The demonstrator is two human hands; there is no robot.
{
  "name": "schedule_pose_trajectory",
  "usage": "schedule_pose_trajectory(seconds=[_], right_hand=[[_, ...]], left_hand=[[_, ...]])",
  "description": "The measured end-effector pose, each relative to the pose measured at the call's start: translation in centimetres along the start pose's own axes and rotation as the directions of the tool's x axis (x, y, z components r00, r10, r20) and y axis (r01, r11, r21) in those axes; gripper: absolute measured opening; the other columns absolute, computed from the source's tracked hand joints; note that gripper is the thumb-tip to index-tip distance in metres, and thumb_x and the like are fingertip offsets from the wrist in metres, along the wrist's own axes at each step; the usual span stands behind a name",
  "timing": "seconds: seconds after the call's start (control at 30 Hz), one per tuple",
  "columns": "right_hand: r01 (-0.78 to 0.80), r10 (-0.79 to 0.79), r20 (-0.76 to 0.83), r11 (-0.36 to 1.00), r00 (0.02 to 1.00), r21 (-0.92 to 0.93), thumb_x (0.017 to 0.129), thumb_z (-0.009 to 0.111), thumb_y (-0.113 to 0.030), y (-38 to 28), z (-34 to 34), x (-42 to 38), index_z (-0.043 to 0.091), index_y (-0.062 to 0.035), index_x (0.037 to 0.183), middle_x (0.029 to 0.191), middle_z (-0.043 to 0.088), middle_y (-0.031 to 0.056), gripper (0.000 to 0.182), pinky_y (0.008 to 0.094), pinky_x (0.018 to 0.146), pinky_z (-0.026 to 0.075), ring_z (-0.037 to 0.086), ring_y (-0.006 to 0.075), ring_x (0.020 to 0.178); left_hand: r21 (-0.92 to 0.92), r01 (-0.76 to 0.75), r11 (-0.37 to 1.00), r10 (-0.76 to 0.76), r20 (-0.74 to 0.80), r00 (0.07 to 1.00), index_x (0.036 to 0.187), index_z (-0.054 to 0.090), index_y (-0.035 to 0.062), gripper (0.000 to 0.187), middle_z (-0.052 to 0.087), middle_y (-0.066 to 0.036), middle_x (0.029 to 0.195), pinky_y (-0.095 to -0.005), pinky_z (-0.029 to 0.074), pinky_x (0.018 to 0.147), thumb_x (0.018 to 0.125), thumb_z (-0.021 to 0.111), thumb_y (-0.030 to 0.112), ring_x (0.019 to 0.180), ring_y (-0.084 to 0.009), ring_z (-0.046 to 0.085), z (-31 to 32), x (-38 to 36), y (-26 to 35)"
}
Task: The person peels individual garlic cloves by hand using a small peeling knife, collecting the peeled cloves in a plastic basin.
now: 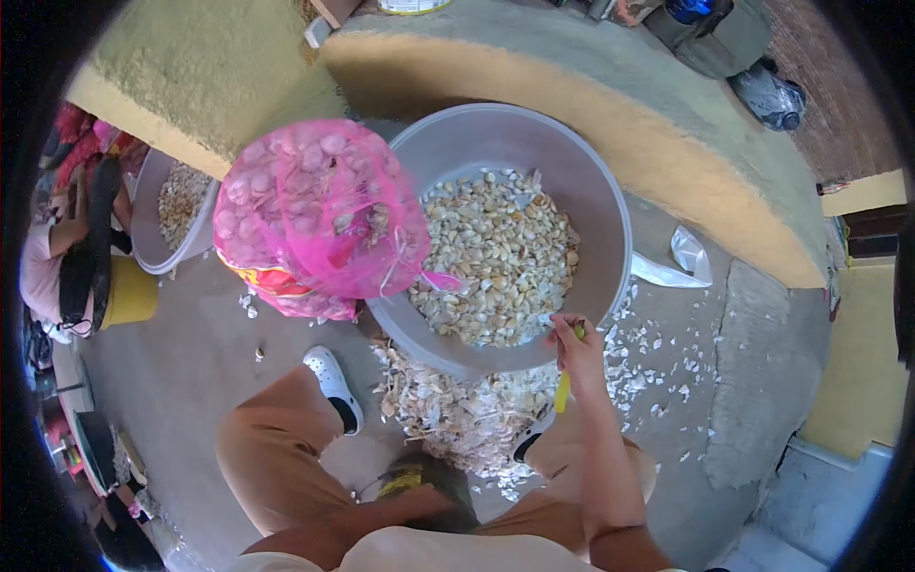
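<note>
My right hand (pixel 579 353) is closed around a slim yellow-green knife (pixel 562 392) at the near right rim of a big grey tub (pixel 610 219). A small whitish piece, like a garlic clove, shows at its fingertips. Many garlic cloves (pixel 500 253) cover the tub's bottom. A pink mesh bag (pixel 324 205) full of garlic bulbs stands against the tub's left side and overlaps its rim. My left forearm (pixel 376 520) lies low between my knees; the fingers of that hand cannot be made out.
Garlic peels (pixel 457 405) lie heaped between my feet, with scraps scattered rightward. A curved low wall (pixel 572 86) runs behind the tub. At left, another person (pixel 62 257) sits on a yellow bucket (pixel 132 291) beside a second tub (pixel 146 224) of garlic.
</note>
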State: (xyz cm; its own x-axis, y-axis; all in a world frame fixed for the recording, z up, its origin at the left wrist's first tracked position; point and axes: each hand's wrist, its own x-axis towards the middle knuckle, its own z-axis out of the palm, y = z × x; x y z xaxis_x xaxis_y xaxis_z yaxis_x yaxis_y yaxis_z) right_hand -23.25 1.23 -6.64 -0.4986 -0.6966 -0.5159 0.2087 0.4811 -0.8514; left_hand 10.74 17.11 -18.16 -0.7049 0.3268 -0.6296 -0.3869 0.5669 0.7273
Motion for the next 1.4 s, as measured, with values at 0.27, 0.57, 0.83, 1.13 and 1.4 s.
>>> schedule_pose_trajectory(seconds=[0.27,0.57,0.83,1.13,1.4], right_hand=[[0.052,-0.051,-0.088,0.999,0.995,0.016,0.082,0.051,-0.014,-1.3,-1.3,0.2,0.054,-0.0026,0.085,0.058,0.053,0.0042,0.012,0.0184,0.031,0.027,0.034,0.0036,0.034],[0.145,-0.172,-0.15,0.974,0.974,-0.176,0.081,0.053,-0.019,-1.3,-0.9,-0.3,0.055,-0.0039,0.083,0.059,0.055,0.004,0.015,0.0205,0.035,0.031,0.04,0.0059,0.039],[0.098,-0.112,-0.173,0.991,0.978,-0.091,0.074,0.048,-0.005,0.4,0.3,-3.0,0.055,0.0008,0.09,0.056,0.049,0.0041,0.018,0.0237,0.038,0.033,0.041,0.0105,0.041],[0.044,0.013,-0.141,0.918,0.99,0.393,0.087,0.041,-0.028,-1.8,0.3,-18.3,0.044,-0.0029,0.111,0.063,0.047,0.0057,0.035,0.0248,0.051,0.044,0.048,0.0137,0.052],[0.3,-0.117,-0.422,0.866,0.899,0.399,0.086,0.038,-0.041,-3.3,-4.4,-28.7,0.046,-0.0078,0.109,0.055,0.039,0.0014,0.041,0.024,0.038,0.034,0.039,0.0096,0.044]], left_hand=[[-0.14,0.324,0.936,-0.317,0.072,0.946,0.084,0.063,0.0049,0.053,0.059,-0.018,0.087,-0.0454,0.041,0.078,0.083,0.034,0.05,0.083,-0.0342,0.056,-2.7,-2.2,-4.9],[-0.198,0.247,0.949,-0.242,0.049,0.969,0.086,0.062,0.0014,0.061,0.058,-0.022,0.089,-0.0419,0.039,0.083,0.081,0.031,0.054,0.086,-0.0353,0.054,-4.1,-2.9,-10.5],[0.087,0.333,0.939,-0.324,-0.098,0.941,0.095,0.058,0.0009,0.05,0.057,-0.02,0.096,-0.0416,0.04,0.081,0.08,0.038,0.044,0.089,-0.0331,0.054,-9.7,-6.0,-6.7],[-0.22,0.05,0.974,-0.205,-0.764,0.612,0.085,0.055,0.001,0.02,0.057,-0.016,0.085,-0.0382,0.044,0.07,0.077,0.049,0.018,0.081,-0.0294,0.055,-16.9,-17.7,0.4],[-0.294,-0.204,0.934,-0.304,-0.953,-0.016,0.092,0.054,0.0015,0.015,0.056,-0.01,0.087,-0.0305,0.042,0.07,0.078,0.049,0.006,0.077,-0.0202,0.055,-12.2,-29.0,1.4]])
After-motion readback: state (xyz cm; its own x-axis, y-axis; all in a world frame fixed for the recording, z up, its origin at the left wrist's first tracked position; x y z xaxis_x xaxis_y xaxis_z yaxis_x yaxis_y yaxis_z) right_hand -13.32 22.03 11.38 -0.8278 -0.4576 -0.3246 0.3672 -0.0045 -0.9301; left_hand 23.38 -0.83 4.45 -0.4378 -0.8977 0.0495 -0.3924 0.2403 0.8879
